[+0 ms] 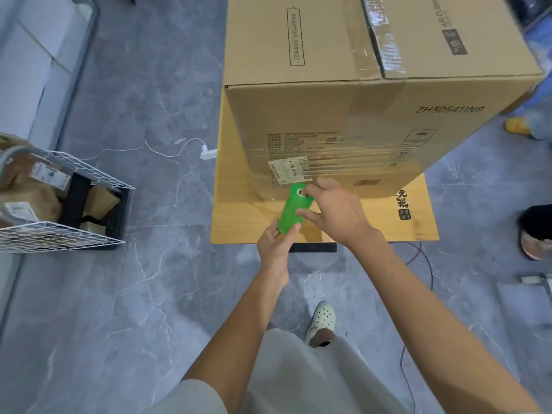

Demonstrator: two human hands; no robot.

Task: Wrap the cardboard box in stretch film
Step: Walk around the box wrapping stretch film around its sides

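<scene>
Both hands, left (276, 243) and right (331, 210), close on the ends of the green roll (291, 209) just below the box's (343, 127) label, where thin, clingy film (334, 153) likely tears unless held by the core.

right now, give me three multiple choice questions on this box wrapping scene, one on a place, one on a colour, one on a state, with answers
1. Where does the cardboard box stand?
A. on a wooden board
B. in the wire basket
C. on bare floor

2. What colour is the film roll?
A. blue
B. green
C. black

3. How far has the film got on the near face?
A. none on it
B. whole face covered
C. a band across the lower part

Answers: 1 A, the wooden board shows under and in front of the box. 2 B, the roll between the left hand and right hand is green. 3 C, shiny film crosses the labels low down, with bare cardboard above.
</scene>
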